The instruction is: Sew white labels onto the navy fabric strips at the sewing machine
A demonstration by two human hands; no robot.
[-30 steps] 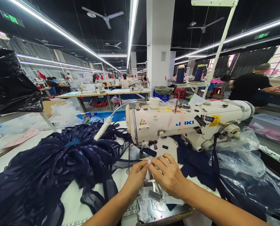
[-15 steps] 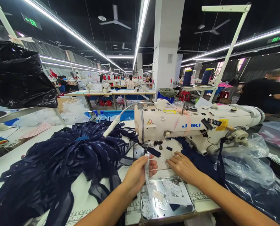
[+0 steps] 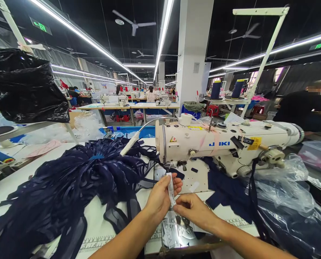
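Note:
My left hand [image 3: 160,196] is closed around a narrow white label strip [image 3: 170,189], holding it upright just in front of the needle area of the white JUKI sewing machine [image 3: 219,144]. My right hand [image 3: 194,210] pinches the lower end of the same strip from the right. Below both hands lies a shiny metal tray [image 3: 176,233] with several loose printed labels. A big heap of navy sheer fabric [image 3: 76,183] covers the table to the left of my hands.
More navy fabric and clear plastic bags [image 3: 281,190] lie to the right of the machine. A black plastic bag [image 3: 25,88] hangs at upper left. Thread cones [image 3: 215,90] stand on a rack behind. A person in black [image 3: 303,104] sits at right; other workers sit at far tables.
My right hand left the machine bed and came back to the lower end of the label strip. My left hand lifted the strip slightly toward the needle.

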